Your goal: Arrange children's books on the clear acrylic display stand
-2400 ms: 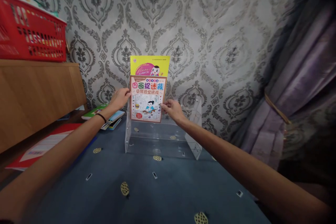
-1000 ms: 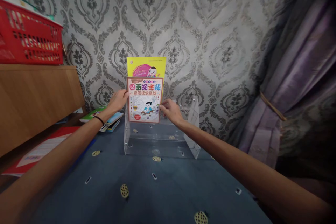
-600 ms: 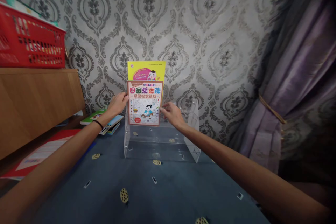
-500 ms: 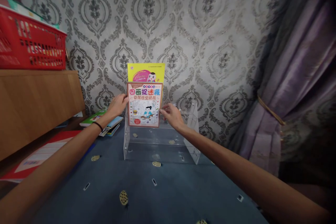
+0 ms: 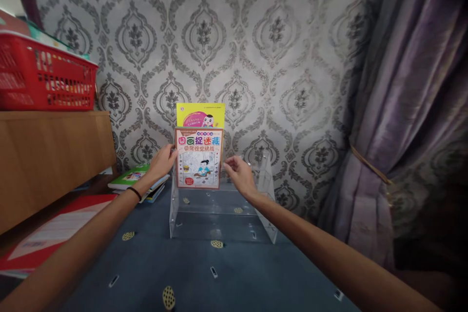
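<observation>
A picture book (image 5: 199, 168) with a brown-edged white cover and colourful Chinese lettering stands upright on a clear acrylic stand (image 5: 215, 226). Behind it, a yellow book (image 5: 215, 113) rises higher, mostly covered by the front one. At the picture book's left edge, my left hand (image 5: 163, 162) has its fingertips closed on the edge. My right hand (image 5: 239, 174) is beside the right edge, a narrow gap away; its fingers are bent and slightly parted, with nothing seen between them.
Left of the stand lie stacked books (image 5: 133, 175) and a red-and-white booklet (image 5: 68, 219). A red basket (image 5: 66, 75) sits on a wooden cabinet (image 5: 54, 151). Patterned wallpaper rises behind the blue tablecloth (image 5: 197, 297); a purple curtain (image 5: 376, 195) hangs at right.
The view has tilted upward, so everything appears lower. My right fingertips have come slightly away from the picture book's right edge. My left hand stays at its left edge.
</observation>
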Tool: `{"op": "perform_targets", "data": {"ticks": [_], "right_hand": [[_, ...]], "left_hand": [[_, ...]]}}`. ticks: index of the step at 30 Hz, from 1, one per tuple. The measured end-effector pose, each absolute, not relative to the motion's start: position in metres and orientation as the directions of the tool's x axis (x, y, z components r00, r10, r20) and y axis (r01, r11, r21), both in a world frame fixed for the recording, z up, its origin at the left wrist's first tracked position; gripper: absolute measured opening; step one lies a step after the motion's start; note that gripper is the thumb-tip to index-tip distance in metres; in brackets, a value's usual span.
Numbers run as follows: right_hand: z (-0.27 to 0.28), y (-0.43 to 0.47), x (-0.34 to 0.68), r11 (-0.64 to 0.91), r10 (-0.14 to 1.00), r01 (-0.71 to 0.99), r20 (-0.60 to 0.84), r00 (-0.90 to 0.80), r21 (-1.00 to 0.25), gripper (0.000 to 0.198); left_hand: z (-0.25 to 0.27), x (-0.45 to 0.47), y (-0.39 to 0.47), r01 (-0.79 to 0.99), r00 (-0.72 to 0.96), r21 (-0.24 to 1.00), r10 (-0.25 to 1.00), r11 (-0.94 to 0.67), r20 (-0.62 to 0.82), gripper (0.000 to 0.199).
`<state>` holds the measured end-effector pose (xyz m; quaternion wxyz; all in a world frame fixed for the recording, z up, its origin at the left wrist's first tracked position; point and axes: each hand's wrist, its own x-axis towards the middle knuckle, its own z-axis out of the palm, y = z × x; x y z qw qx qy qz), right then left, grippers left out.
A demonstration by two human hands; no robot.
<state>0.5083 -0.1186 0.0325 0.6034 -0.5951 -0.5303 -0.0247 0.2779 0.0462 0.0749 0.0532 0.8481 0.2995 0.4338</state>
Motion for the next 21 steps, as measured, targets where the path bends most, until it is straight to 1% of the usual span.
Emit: {"op": "perform_targets", "data": {"ticks": [4, 7, 10, 13, 15, 16, 19, 21], "right_hand": [[0.025, -0.135, 0.487, 0.351, 0.610, 0.648, 0.690, 0.389, -0.676, 0.024], [0.019, -0.147, 0.468, 0.377, 0.644, 0.667, 0.700, 0.310, -0.643, 0.025], [0.018, -0.148, 0.459, 0.363, 0.659, 0.677, 0.690, 0.300, -0.640, 0.026], [0.023, -0.140, 0.464, 0.341, 0.583, 0.691, 0.720, 0.377, -0.638, 0.029], [0.028, -0.134, 0.473, 0.308, 0.530, 0.713, 0.736, 0.421, -0.630, 0.034], [0.031, -0.131, 0.478, 0.288, 0.523, 0.723, 0.736, 0.431, -0.628, 0.037], [0.035, -0.124, 0.489, 0.236, 0.549, 0.747, 0.720, 0.425, -0.621, 0.046], [0.037, -0.120, 0.493, 0.214, 0.577, 0.767, 0.712, 0.400, -0.604, 0.046]], "left_hand": [[0.055, 0.270, 0.039, 0.419, 0.387, 0.453, 0.606, -0.787, 0.695, 0.028], [0.033, 0.263, 0.028, 0.376, 0.399, 0.516, 0.638, -0.769, 0.659, 0.030], [0.021, 0.261, 0.017, 0.345, 0.399, 0.495, 0.602, -0.798, 0.692, 0.033], [0.026, 0.264, 0.013, 0.345, 0.356, 0.439, 0.549, -0.829, 0.756, 0.039], [0.035, 0.267, 0.014, 0.341, 0.327, 0.428, 0.532, -0.837, 0.781, 0.040], [0.040, 0.269, 0.016, 0.337, 0.318, 0.434, 0.535, -0.835, 0.782, 0.039], [0.052, 0.272, 0.024, 0.338, 0.312, 0.468, 0.566, -0.817, 0.763, 0.036], [0.056, 0.273, 0.030, 0.347, 0.326, 0.478, 0.581, -0.807, 0.746, 0.032]]}}
